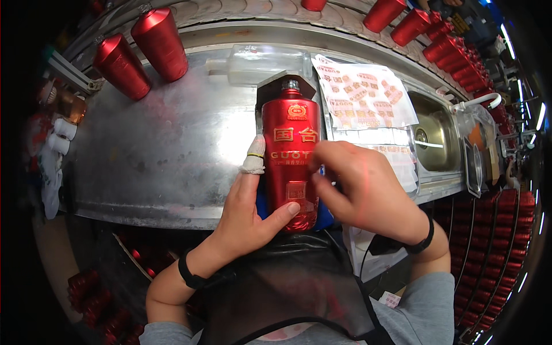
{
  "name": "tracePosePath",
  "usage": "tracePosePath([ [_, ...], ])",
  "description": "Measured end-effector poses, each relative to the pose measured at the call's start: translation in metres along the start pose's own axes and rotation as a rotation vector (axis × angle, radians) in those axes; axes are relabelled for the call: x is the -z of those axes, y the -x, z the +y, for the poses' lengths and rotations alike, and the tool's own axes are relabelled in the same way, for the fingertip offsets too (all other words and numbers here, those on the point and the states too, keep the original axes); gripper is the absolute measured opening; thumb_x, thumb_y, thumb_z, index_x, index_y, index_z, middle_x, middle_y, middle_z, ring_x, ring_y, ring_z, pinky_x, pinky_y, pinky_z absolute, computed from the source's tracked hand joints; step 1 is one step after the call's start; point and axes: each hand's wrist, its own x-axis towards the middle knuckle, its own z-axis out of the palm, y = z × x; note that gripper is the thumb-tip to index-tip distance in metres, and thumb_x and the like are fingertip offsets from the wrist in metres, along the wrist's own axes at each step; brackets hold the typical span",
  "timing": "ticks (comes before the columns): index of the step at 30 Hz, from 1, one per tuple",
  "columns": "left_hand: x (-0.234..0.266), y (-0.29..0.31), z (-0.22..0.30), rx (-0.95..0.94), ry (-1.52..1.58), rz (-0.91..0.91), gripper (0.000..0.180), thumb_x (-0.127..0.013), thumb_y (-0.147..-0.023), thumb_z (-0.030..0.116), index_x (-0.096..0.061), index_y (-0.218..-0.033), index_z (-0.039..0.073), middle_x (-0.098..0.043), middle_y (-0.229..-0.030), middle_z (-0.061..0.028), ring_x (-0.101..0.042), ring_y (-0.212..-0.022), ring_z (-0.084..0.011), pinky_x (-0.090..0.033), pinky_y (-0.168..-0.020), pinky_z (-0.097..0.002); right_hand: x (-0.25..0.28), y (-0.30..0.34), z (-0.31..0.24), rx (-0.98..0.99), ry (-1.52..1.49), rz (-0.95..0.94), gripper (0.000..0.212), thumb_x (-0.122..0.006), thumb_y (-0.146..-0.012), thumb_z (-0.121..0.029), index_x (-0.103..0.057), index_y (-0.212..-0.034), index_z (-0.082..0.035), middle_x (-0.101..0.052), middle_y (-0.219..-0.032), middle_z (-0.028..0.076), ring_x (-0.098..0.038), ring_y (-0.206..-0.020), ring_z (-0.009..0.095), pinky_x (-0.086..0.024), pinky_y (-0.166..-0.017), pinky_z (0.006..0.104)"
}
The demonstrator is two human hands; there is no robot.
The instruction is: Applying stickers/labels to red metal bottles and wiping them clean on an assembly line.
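A glossy red bottle (282,172) lay at the near edge of a metal worktop (167,149), its neck pointing away from the person. The left hand (246,204) held it — fingers along the left side, thumb across the lower front. The right hand (368,187) curled at its right edge; whether those fingers gripped anything, I cannot tell. Beyond lay a clear bottle (267,63) — printed sheets (368,95) to its right.

Close, downward fisheye head view.
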Motion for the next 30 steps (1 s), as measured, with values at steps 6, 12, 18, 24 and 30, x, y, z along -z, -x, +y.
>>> tracePosePath([
  [6,0.001,-0.001,-0.003,0.116,0.302,-0.079,0.093,-0.073,-0.086,0.024,-0.016,-0.153,-0.006,-0.030,-0.155,-0.0250,-0.031,-0.144,-0.0321,-0.025,-0.116,-0.0390,-0.032,0.041,0.011,-0.591,-0.665,0.049,0.039,-0.080,-0.081,-0.029,-0.052,-0.093,-0.004,-0.056,-0.075,0.002,-0.048,-0.068,0.010,-0.044,-0.061,0.0271],
  [12,-0.007,0.000,-0.003,0.085,0.313,-0.017,0.090,-0.071,-0.089,0.023,-0.016,-0.153,-0.006,-0.033,-0.154,-0.0222,-0.033,-0.143,-0.0282,-0.026,-0.116,-0.0377,-0.054,0.045,0.013,-0.522,-0.701,0.163,0.048,-0.085,-0.077,-0.032,-0.047,-0.092,-0.005,-0.055,-0.080,0.004,-0.049,-0.073,0.012,-0.045,-0.064,0.0283],
  [18,-0.008,0.000,-0.005,0.071,0.278,-0.020,0.089,-0.070,-0.090,0.023,-0.016,-0.153,-0.006,-0.034,-0.152,-0.0227,-0.034,-0.142,-0.0278,-0.027,-0.115,-0.0374,-0.057,0.046,0.019,-0.507,-0.694,0.143,0.048,-0.084,-0.077,-0.032,-0.047,-0.092,-0.006,-0.054,-0.080,0.004,-0.049,-0.072,0.013,-0.045,-0.064,0.0294],
  [24,-0.003,0.001,-0.005,0.110,0.307,-0.070,0.096,-0.072,-0.087,0.025,-0.011,-0.155,-0.003,-0.026,-0.157,-0.0194,-0.030,-0.144,-0.0278,-0.021,-0.118,-0.0403,-0.055,0.044,0.015,-0.527,-0.772,0.145,0.047,-0.085,-0.076,-0.028,-0.046,-0.091,-0.006,-0.053,-0.083,0.003,-0.047,-0.073,0.010,-0.045,-0.065,0.0270],
  [30,-0.001,0.001,-0.008,0.063,0.259,-0.042,0.093,-0.074,-0.087,0.027,-0.017,-0.153,-0.006,-0.032,-0.154,-0.0236,-0.030,-0.144,-0.0297,-0.025,-0.116,-0.0378,-0.054,0.042,0.015,-0.559,-0.799,0.120,0.048,-0.087,-0.075,-0.026,-0.045,-0.091,-0.008,-0.053,-0.082,0.001,-0.045,-0.073,0.008,-0.043,-0.065,0.0251],
])
